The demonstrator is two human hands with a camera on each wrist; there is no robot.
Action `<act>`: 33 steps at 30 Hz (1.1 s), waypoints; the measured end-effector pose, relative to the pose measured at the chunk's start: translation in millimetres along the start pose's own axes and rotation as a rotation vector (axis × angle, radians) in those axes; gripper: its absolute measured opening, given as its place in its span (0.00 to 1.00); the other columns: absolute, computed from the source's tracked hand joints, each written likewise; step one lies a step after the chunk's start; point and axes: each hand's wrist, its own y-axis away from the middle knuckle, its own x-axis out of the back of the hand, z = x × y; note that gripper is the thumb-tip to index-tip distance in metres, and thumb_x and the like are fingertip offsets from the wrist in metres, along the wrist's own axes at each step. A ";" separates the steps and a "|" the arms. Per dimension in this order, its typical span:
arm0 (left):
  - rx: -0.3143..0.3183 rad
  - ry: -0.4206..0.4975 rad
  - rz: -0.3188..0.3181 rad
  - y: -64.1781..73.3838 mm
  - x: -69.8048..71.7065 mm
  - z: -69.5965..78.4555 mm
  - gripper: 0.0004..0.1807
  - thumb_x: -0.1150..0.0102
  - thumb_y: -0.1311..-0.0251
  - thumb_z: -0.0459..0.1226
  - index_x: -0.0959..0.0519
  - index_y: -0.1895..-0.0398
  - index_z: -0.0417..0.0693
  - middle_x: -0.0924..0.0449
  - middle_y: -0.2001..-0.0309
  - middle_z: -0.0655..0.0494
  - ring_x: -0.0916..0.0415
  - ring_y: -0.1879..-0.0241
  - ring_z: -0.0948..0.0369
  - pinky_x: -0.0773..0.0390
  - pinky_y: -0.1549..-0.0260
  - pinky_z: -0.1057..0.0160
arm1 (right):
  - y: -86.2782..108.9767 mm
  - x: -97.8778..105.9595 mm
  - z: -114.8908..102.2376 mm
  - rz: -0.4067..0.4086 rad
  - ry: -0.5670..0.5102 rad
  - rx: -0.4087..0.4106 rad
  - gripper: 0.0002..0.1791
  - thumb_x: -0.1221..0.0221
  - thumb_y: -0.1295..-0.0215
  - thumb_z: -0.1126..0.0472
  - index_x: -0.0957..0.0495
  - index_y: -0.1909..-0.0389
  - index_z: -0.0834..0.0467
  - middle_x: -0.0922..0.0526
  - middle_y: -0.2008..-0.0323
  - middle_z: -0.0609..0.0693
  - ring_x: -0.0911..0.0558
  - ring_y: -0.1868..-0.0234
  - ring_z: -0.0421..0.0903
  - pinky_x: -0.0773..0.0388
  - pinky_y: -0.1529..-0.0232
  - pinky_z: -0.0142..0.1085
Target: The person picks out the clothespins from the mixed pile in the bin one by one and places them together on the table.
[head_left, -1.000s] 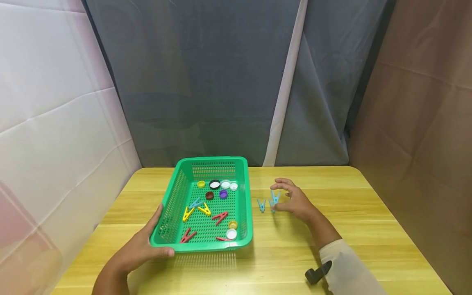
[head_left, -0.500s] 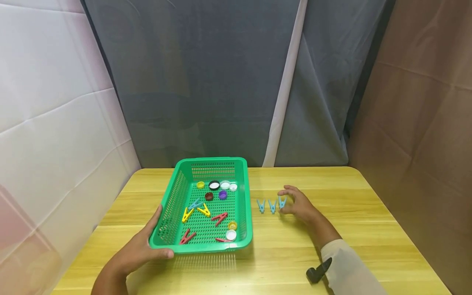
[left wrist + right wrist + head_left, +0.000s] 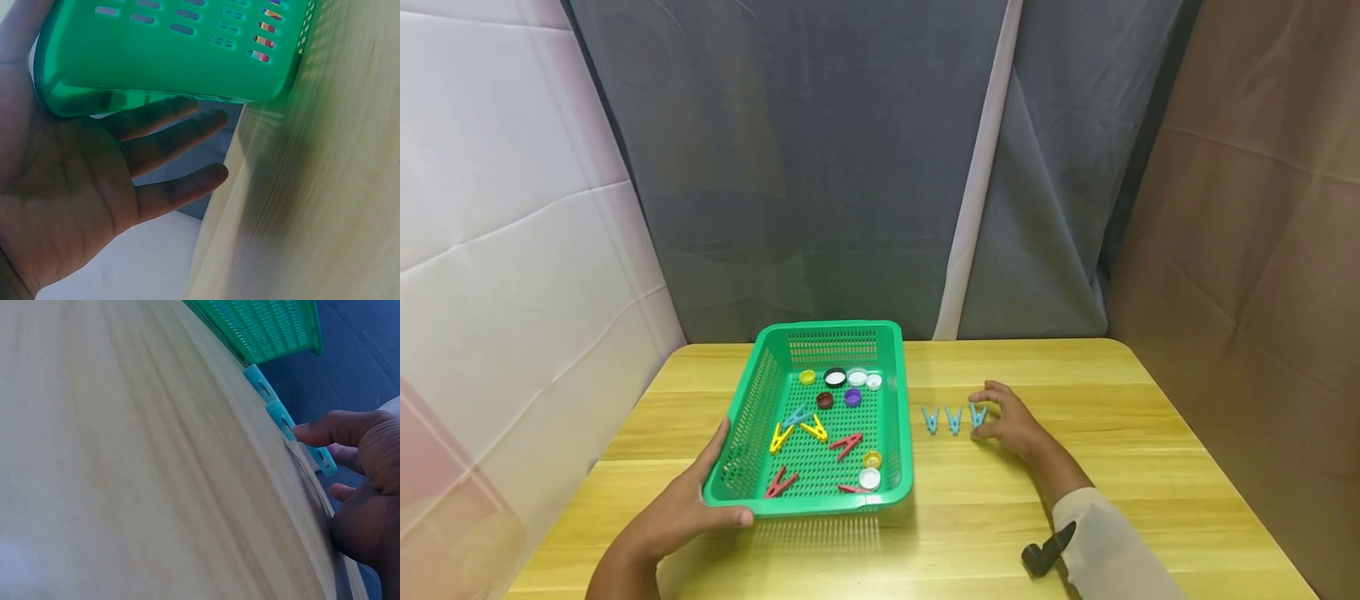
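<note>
1. rightmost blue peg (image 3: 978, 417) has moved right along the table (image 3: 985, 517); right hand (image 3: 1013, 425) curls thumb and finger round it — likely evening the spacing.
2. two matching pegs (image 3: 953, 422), just left.
3. left hand (image 3: 681, 507) grips green basket (image 3: 820, 503) at near-left corner — steadying, probably.

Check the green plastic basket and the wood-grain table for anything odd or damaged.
One light-blue plastic clothespin lies in the basket, apart from the row of three light-blue clothespins on the table, so it may be a stray. I see nothing spilled or damaged.
</note>
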 end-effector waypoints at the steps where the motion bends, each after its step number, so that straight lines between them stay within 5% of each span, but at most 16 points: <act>1: 0.000 -0.001 0.001 -0.2 0.0 -0.1 0.77 0.17 0.43 0.39 0.73 0.09 0.58 0.62 0.12 0.28 0.49 0.18 0.29 0.31 0.43 0.76 | -0.3 0.3 0.7 0.000 0.005 -0.001 0.33 0.25 0.42 0.71 0.21 0.34 0.68 0.51 0.13 0.67 0.56 0.13 0.74 0.52 0.17 0.72; 14: -0.002 0.004 -0.004 -1.3 0.3 2.1 0.77 0.17 0.43 0.40 0.73 0.09 0.54 0.63 0.12 0.28 0.47 0.19 0.29 0.30 0.43 0.75 | -2.7 -0.1 2.9 -0.024 0.074 -0.007 0.30 0.26 0.43 0.74 0.18 0.36 0.65 0.52 0.13 0.68 0.60 0.13 0.75 0.52 0.19 0.75; 21: 0.011 -0.024 0.001 -1.4 0.3 3.4 0.77 0.17 0.43 0.41 0.73 0.09 0.55 0.62 0.12 0.27 0.46 0.19 0.29 0.26 0.33 0.45 | -3.4 -1.1 0.5 -0.036 0.099 -0.016 0.31 0.26 0.42 0.72 0.18 0.35 0.63 0.52 0.13 0.67 0.62 0.13 0.73 0.46 0.21 0.75; 28: -0.007 -0.010 0.002 0.1 0.0 1.6 0.77 0.17 0.42 0.40 0.73 0.09 0.56 0.63 0.12 0.28 0.49 0.18 0.28 0.29 0.40 0.70 | -3.3 -1.6 0.5 -0.035 0.089 -0.029 0.32 0.27 0.44 0.73 0.19 0.36 0.62 0.53 0.13 0.67 0.62 0.13 0.73 0.47 0.22 0.76; 30: -0.007 -0.009 0.002 0.6 -0.8 1.3 0.77 0.17 0.42 0.40 0.73 0.09 0.57 0.63 0.12 0.27 0.50 0.18 0.27 0.27 0.35 0.63 | -2.2 -1.7 -0.2 -0.039 0.084 -0.037 0.32 0.27 0.44 0.73 0.19 0.35 0.62 0.53 0.12 0.66 0.62 0.13 0.73 0.49 0.21 0.77; 33: 0.002 -0.010 0.005 1.3 -2.4 1.3 0.78 0.16 0.43 0.39 0.73 0.09 0.57 0.63 0.12 0.27 0.50 0.18 0.27 0.30 0.29 0.37 | -0.8 -1.4 -0.9 -0.042 0.082 -0.044 0.35 0.27 0.45 0.72 0.20 0.33 0.60 0.53 0.12 0.64 0.62 0.13 0.72 0.50 0.21 0.77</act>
